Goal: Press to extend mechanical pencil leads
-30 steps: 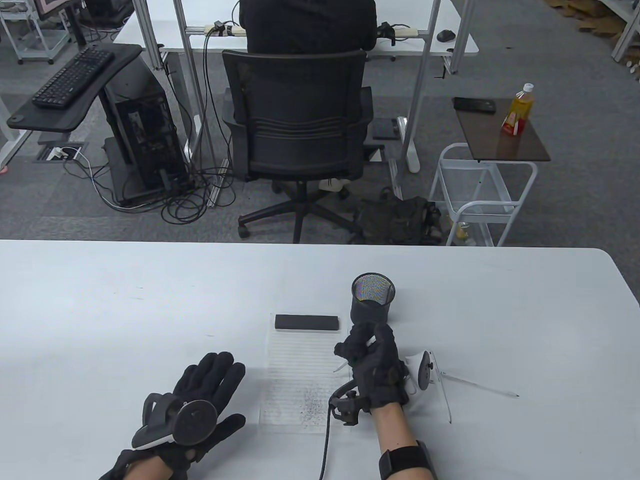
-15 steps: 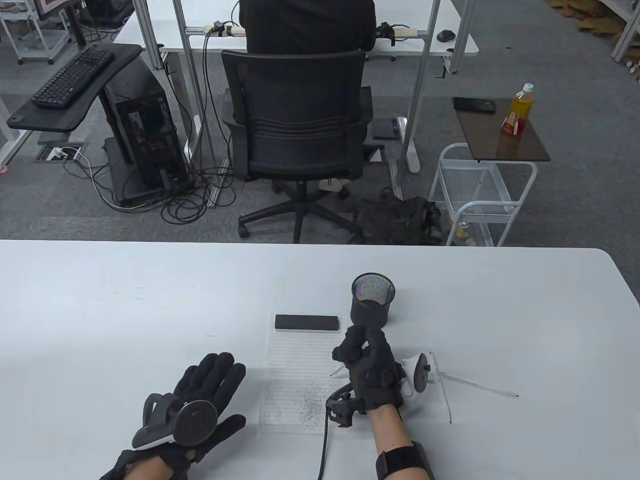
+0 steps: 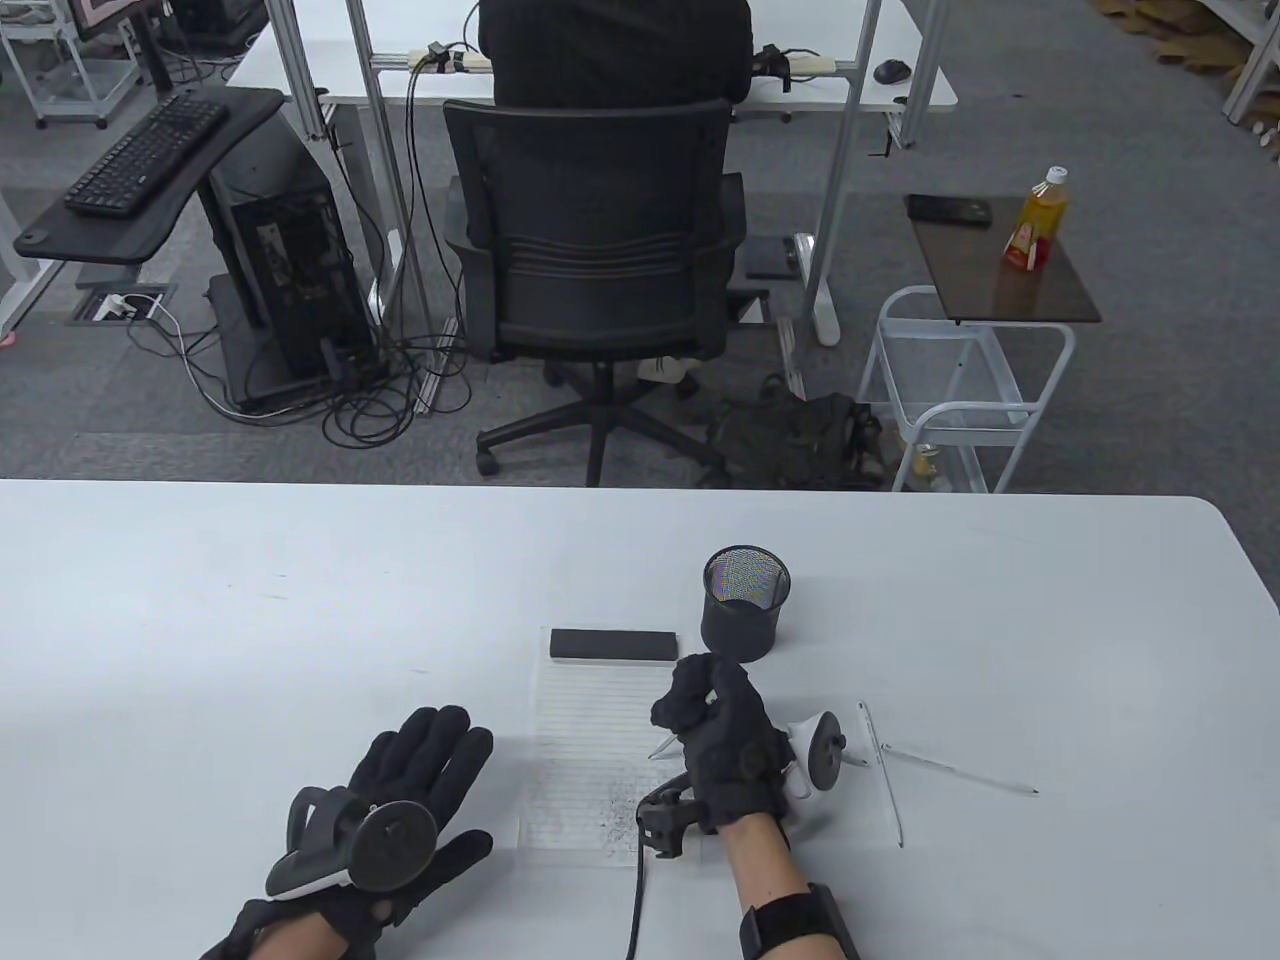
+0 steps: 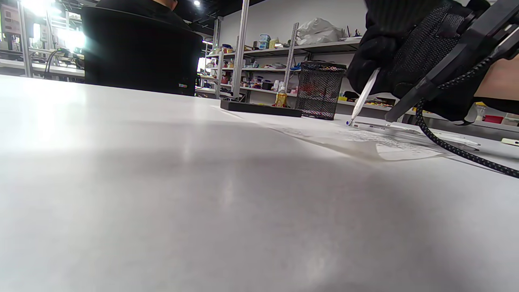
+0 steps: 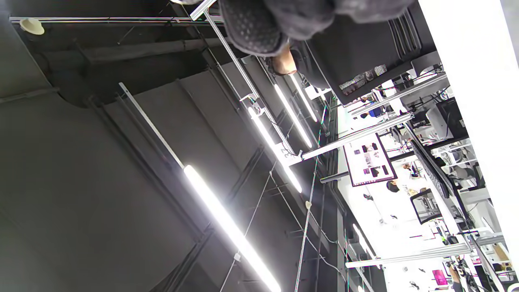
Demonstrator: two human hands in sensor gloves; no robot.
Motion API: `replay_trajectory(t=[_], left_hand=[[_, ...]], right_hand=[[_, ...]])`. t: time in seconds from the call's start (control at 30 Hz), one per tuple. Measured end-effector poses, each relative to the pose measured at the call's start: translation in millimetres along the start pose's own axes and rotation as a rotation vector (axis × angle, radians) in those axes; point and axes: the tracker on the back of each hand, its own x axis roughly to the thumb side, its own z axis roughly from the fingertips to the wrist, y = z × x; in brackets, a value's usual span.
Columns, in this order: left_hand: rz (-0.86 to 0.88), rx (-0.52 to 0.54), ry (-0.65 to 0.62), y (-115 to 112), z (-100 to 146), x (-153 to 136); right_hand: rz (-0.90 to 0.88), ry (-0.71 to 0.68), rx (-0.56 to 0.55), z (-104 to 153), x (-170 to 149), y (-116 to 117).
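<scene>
The right hand (image 3: 725,745) holds a white mechanical pencil (image 4: 363,96) in a closed grip, fingers curled around the upper barrel; the pencil is tilted, tip down, over the lined paper sheet (image 3: 590,745). In the left wrist view the tip sits at or just above the sheet; contact cannot be confirmed. The thumb position on the push button is hidden by the glove. The left hand (image 3: 400,800) rests flat on the white desk (image 3: 200,620), fingers spread, grip wide and holding nothing, just left of the sheet. The lower part of the sheet carries a patch of dark graphite marks (image 3: 620,810). A black rectangular block (image 3: 614,645) lies across the top edge of the sheet. A black mesh pen cup (image 3: 744,600) stands upright just right of the block and just beyond the right hand. Two further slim white pencils (image 3: 880,775) lie on the desk to the right of the right hand, meeting near their upper ends and spreading apart below. A black cable (image 3: 636,900) runs from the right wrist toward the desk's near edge.
</scene>
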Motion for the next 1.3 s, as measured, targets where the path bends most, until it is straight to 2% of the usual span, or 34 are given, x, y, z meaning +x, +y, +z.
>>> replay_trajectory(t=[0.5,1.07,1.13,1.3], left_hand=[[-0.002,0.0,0.001,0.0,-0.6,0.2],[-0.004,0.002,-0.002,1.2,-0.4,-0.5],[-0.004,0.003,-0.002,1.5,-0.3,-0.5],[-0.007,0.006,-0.003,1.8,-0.1,-0.4]], right_hand=[[0.05,-0.009,0.012,-0.9,-3.8,1.7],[0.016,-0.016,0.007,-1.6,-2.0,2.2],[0.004,-0.026,0.026,-3.2,3.0,5.4],[0.008,-0.041,0.186,-15.8,41.7,23.8]])
